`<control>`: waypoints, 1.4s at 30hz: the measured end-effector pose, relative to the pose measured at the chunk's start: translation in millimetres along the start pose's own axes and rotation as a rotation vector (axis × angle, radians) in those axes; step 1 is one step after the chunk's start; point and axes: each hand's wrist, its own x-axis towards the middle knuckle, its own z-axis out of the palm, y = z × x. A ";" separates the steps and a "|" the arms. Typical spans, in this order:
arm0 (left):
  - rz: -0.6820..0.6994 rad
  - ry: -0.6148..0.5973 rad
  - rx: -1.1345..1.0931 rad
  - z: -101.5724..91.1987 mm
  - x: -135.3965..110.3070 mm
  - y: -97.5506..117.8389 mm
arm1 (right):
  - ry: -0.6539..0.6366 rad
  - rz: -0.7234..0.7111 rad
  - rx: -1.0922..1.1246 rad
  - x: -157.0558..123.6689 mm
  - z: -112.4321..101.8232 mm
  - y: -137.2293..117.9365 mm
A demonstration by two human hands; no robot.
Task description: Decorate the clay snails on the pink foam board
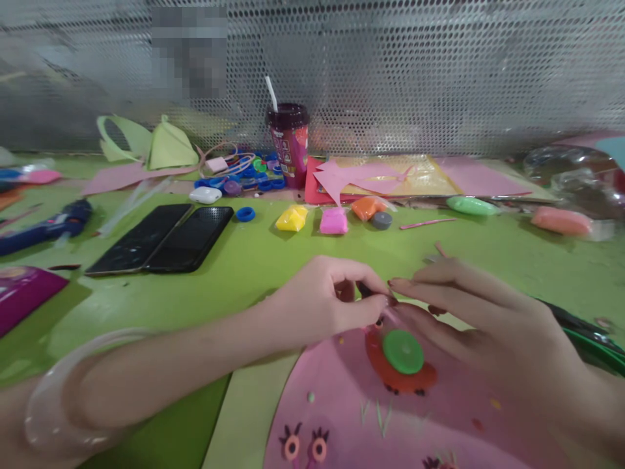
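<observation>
My left hand (336, 303) is closed in a pinch, thumb and index finger together, with a bit of something dark showing behind them. Opposite it, my right hand (469, 319) brings its thumb and fingertips close around the same spot; the small piece between the hands is mostly hidden. Below the fingertips lies a pink round sheet (336, 391) on a pale backing. A red clay figure (378, 358) with a green disc (403, 352) on it is stuck there, near the fingertips. Clay eyes with dark lashes (319, 448) sit lower left on the sheet.
Yellow (291, 218), pink (334, 221) and orange (367, 208) clay packs line the table's far side. A lidded cup with straw (289, 146) stands behind them. Two black phones (190, 240) lie left, a glue gun (53, 225) farther left. A perforated metal panel (390, 78) closes the back.
</observation>
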 end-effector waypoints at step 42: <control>0.033 0.049 0.062 6.0 -0.8 7.0 | 0.024 -0.040 -0.226 -11.6 6.0 -3.3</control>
